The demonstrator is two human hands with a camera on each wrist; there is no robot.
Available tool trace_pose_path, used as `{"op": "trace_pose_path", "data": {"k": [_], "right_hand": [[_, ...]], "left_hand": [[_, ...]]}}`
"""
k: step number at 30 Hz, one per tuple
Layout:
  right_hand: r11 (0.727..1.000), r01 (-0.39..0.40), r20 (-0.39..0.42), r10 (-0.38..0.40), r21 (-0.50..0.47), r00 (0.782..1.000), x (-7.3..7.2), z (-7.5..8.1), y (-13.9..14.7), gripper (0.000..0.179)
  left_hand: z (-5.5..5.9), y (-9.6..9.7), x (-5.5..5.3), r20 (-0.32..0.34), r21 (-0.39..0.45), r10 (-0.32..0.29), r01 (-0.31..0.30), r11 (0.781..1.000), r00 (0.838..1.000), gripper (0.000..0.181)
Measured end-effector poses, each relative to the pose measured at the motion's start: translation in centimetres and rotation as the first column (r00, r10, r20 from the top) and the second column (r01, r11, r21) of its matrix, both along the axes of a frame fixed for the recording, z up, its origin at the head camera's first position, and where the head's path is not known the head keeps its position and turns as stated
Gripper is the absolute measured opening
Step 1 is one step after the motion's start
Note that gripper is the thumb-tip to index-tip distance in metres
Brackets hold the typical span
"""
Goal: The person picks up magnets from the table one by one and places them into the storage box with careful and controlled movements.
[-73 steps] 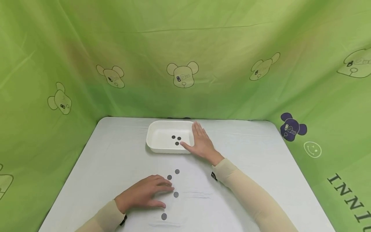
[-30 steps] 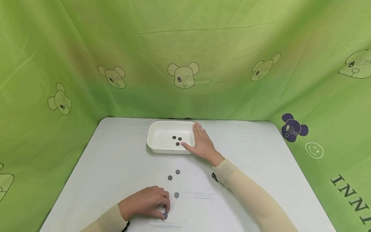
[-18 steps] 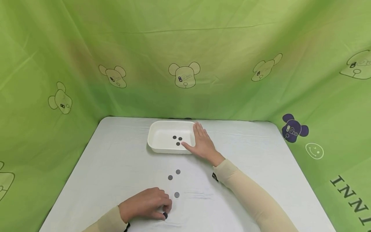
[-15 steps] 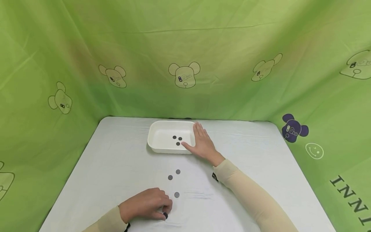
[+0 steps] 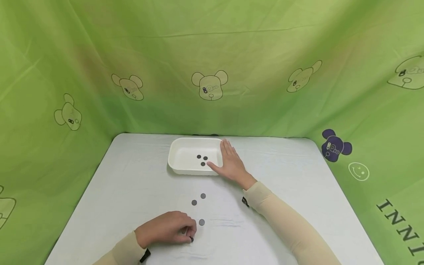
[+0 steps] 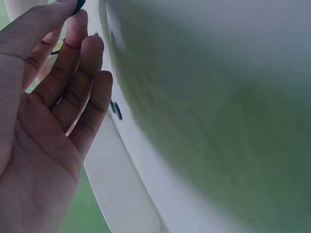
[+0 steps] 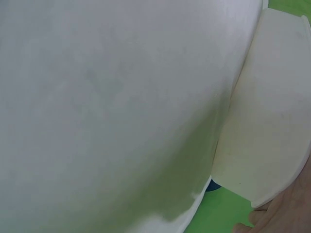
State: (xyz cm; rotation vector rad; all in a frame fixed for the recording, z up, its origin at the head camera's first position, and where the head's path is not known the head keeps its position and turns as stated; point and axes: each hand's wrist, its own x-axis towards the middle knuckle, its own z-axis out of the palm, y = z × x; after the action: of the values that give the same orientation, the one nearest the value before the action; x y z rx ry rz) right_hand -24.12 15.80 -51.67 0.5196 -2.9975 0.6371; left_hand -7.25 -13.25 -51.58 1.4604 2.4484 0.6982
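Observation:
My left hand [image 5: 169, 229] pinches a small dark round disc [image 5: 191, 239] between thumb and fingertips, low over the front of the white table. In the left wrist view this disc [image 6: 79, 6] shows at the top edge, between the thumb and fingertips. My right hand [image 5: 232, 162] lies with straight fingers along the right end of a white rectangular tray [image 5: 185, 172], its thumb over the front rim. Three dark discs [image 5: 205, 158] lie inside the tray, near its middle. In the right wrist view, the tray's outer wall [image 7: 265, 107] appears beside part of the hand [image 7: 286, 208].
Three grey discs lie on the white-covered table [image 5: 132, 184] between my left hand and the tray: one disc [image 5: 201, 222] close by the fingers, another [image 5: 194, 202] farther back, a third [image 5: 203, 196] nearest the tray. Green printed curtains [image 5: 212, 114] enclose the table's back and sides.
My left hand has come down from above the disc nearest the front edge, pinched it, tilted it and drawn it slightly away from that edge. The right hand and tray stay put.

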Motion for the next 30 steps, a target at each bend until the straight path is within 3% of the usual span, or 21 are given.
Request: {"op": "trace_pose_path", "data": {"k": [5,14,22,30], "right_hand": [[1.0,-0.003,0.008,0.002,0.006,1.0,0.0,0.1,0.0,0.114],[1.0,-0.004,0.012,0.004,-0.006,1.0,0.0,0.1,0.0,0.114],[0.999,-0.004,0.025,0.005,-0.036,1.0,0.2,0.1,0.0,0.114],[1.0,-0.007,0.027,0.008,-0.025,1.0,0.4,0.3,0.0,0.114]], "left_hand": [[0.4,-0.1,-1.0,0.03,0.038,0.02,-0.021,0.999,0.999,0.022],[1.5,0.1,-3.1,0.01,0.12,0.054,-0.055,0.991,0.998,0.02],[1.8,0.7,-4.3,-0.009,0.171,0.117,-0.114,0.979,0.993,0.018],[3.0,1.0,-6.3,-0.022,0.223,0.205,-0.195,0.955,0.978,0.016]]}}
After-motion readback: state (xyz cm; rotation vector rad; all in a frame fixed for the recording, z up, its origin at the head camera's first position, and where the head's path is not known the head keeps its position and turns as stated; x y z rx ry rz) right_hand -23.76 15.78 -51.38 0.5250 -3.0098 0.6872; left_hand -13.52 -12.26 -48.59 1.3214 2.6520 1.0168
